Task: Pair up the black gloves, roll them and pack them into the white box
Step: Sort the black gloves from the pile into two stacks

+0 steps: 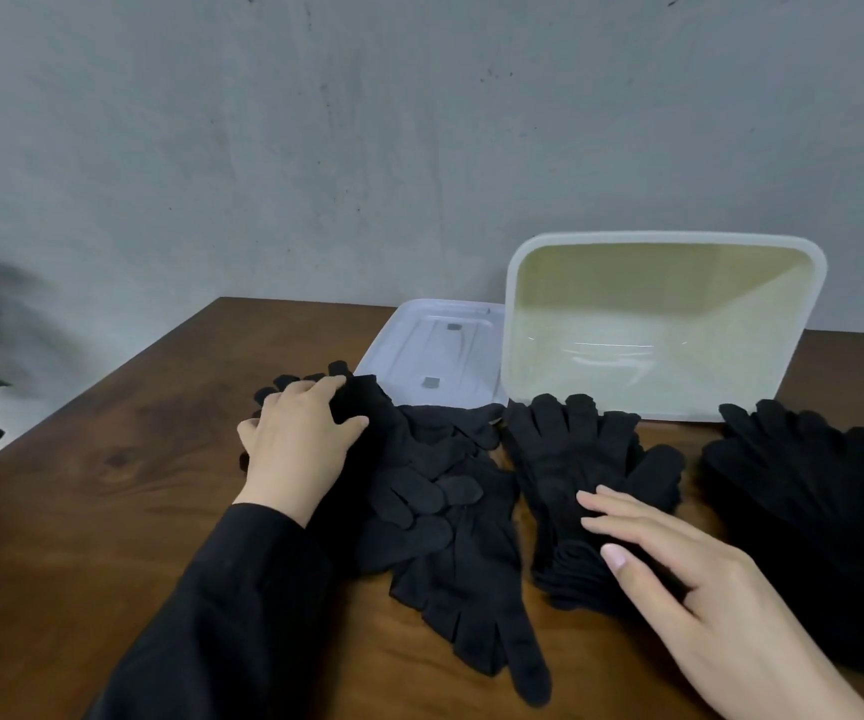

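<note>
Gloves (435, 511) lie under both hands' fingers: left (297, 439) curled gripping, right (679, 579) flat.

Dark wooden table (133, 470), grain visible. On it: black gloves (440, 517) heaped mid-table, white box (663, 324) and lid (435, 350) toward far edge.

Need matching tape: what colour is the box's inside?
Pale yellowish-green inside the box, seen in the head view.

Left hand (298, 433) curled, right hand (689, 574) flat, fingers straight.
</note>
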Demonstrator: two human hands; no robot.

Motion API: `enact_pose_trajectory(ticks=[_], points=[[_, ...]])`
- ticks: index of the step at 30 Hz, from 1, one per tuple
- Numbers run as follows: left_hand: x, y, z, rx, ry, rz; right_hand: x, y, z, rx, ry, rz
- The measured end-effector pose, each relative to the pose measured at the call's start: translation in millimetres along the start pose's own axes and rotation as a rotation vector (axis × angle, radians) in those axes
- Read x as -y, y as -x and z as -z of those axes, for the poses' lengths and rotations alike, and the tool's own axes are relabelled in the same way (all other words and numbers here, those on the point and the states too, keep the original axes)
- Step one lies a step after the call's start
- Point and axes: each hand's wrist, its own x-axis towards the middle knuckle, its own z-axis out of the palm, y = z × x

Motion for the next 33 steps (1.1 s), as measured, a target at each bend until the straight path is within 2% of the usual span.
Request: enact_pose_trajectory(ticks=[8, 12, 14, 17, 18, 20, 24, 26, 29, 31, 33], points=[[-4.7, 0.4, -4.6, 0.022, 0.026, -0.040, 1.6, 0.4, 1.1, 0.007, -0.009, -0.018], [-9.4, 4.1, 2.1, -0.052, 0.159, -0.106, 3.0, 0.3, 1.7, 0.013, -0.008, -0.016], [-13.1, 7.5, 8.8, -0.093, 0.455, -0.136, 4.0, -0.4, 2.1, 0.007, -0.010, -0.015], [-24.7, 21.0, 25.4, 0.007, 1.183, -0.024, 4.5, -0.3, 2.3, 0.020, 0.002, -0.015], [-27.6, 23.5, 27.9, 0.066, 1.343, 0.002, 4.5, -0.5, 2.7, 0.021, 0.007, -0.019], [-32.4, 26.8, 30.6, 0.102, 1.460, 0.015, 5.1, -0.6, 3.1, 0.018, 0.013, -0.018], [-47.0, 37.6, 31.4, -0.005, 1.361, -0.078, 7.8, 0.8, 3.0, -0.009, 0.020, 0.003], [-60.4, 47.1, 34.3, -0.026, 1.270, -0.188, 10.7, 2.4, 5.7, -0.110, 0.011, 0.018], [-85.3, 63.3, 43.5, 0.088, 1.162, -0.412, 28.0, -3.2, 20.8, -0.255, -0.022, 0.044], [-104.0, 73.3, 49.2, 0.198, 1.045, -0.572, 45.1, -15.8, 34.8, -0.251, -0.064, 0.029], [-121.8, 79.5, 51.4, 0.272, 0.977, -0.658, 60.1, -32.4, 49.3, -0.196, -0.098, -0.033]])
